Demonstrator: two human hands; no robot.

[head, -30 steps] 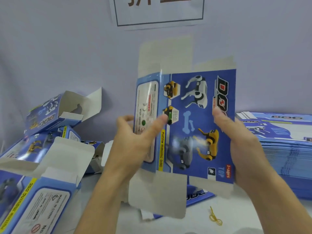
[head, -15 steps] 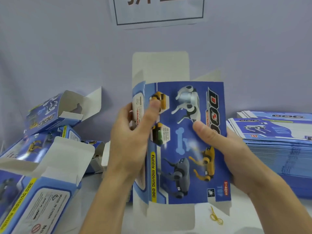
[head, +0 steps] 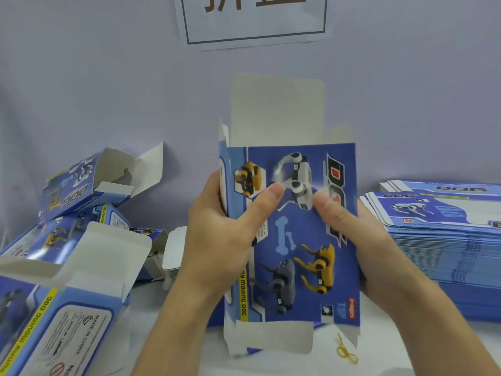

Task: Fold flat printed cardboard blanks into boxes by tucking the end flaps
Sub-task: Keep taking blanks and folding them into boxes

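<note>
I hold a blue printed cardboard box blank (head: 303, 267) upright in front of me, opened into a sleeve, with robot-dog pictures facing me. Its white top flap (head: 279, 109) stands straight up and the bottom flaps (head: 271, 339) hang open. My left hand (head: 217, 240) grips the left edge, thumb pressed on the front panel. My right hand (head: 360, 240) grips the right edge, thumb on the front near the white dog picture.
A tall stack of flat blue blanks (head: 444, 240) lies at the right. Several folded boxes with open flaps (head: 89, 185) pile up at the left, one large one (head: 54, 321) near the front. A yellow rubber band (head: 345, 351) lies on the white table (head: 406, 356). Behind is a wall with a sign (head: 254, 20).
The blank has gone from a spread, tilted sheet to an upright narrower sleeve. Both hands moved closer together, thumbs now near each other on the front panel.
</note>
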